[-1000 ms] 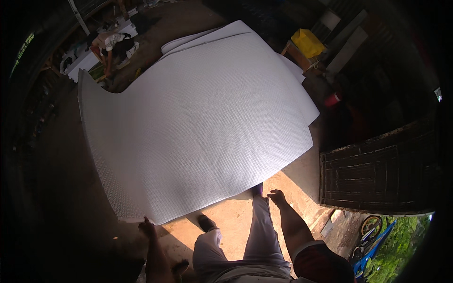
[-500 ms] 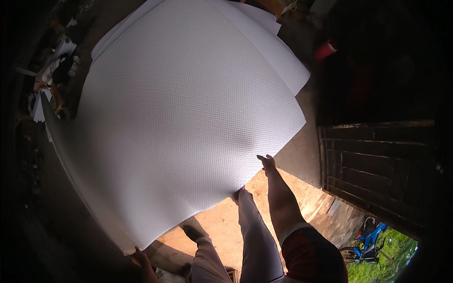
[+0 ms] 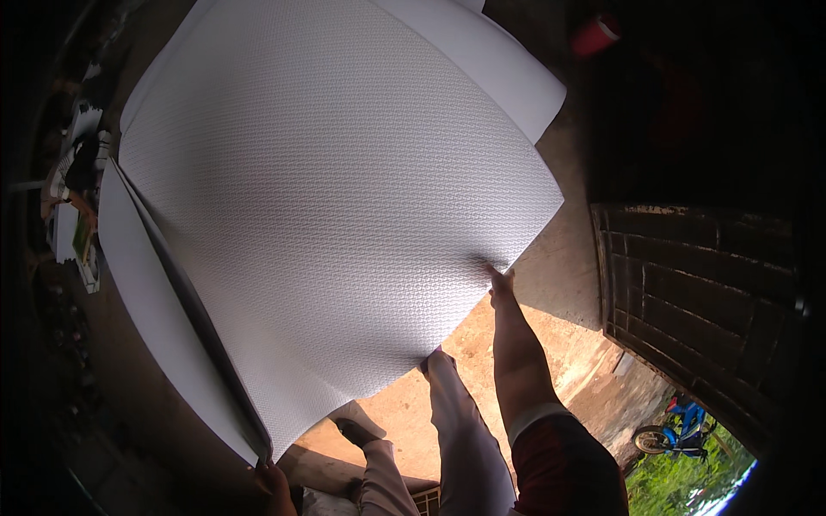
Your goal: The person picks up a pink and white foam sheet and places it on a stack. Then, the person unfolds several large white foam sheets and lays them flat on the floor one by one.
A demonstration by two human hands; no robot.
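A large white sheet (image 3: 344, 198) with a fine woven-looking texture spreads before me. My left hand (image 3: 271, 477) pinches its near left corner, low in the picture; most of those fingers are hidden. Along the left side a dark-lined edge stands up, with a smooth white strip (image 3: 172, 318) beyond it; whether that strip is the sheet's back or another layer I cannot tell. On the near right edge my right hand (image 3: 501, 282) grips the sheet, its fingertips denting the top. Smooth white sheeting (image 3: 490, 60) sticks out from underneath at the far right.
My feet and legs (image 3: 469, 421) are at the near edge, on sunlit ground (image 3: 404, 421). A dark panelled wooden door (image 3: 688, 284) stands at right, with a blue motorbike (image 3: 680, 430) and grass outside. A red cylinder (image 3: 595, 36) lies far right; clutter (image 3: 77, 189) lines the left.
My left hand has moved slightly right, and the sheet's left side has lifted into an upright edge, baring the smooth strip. My right hand has shifted up and closed on the edge.
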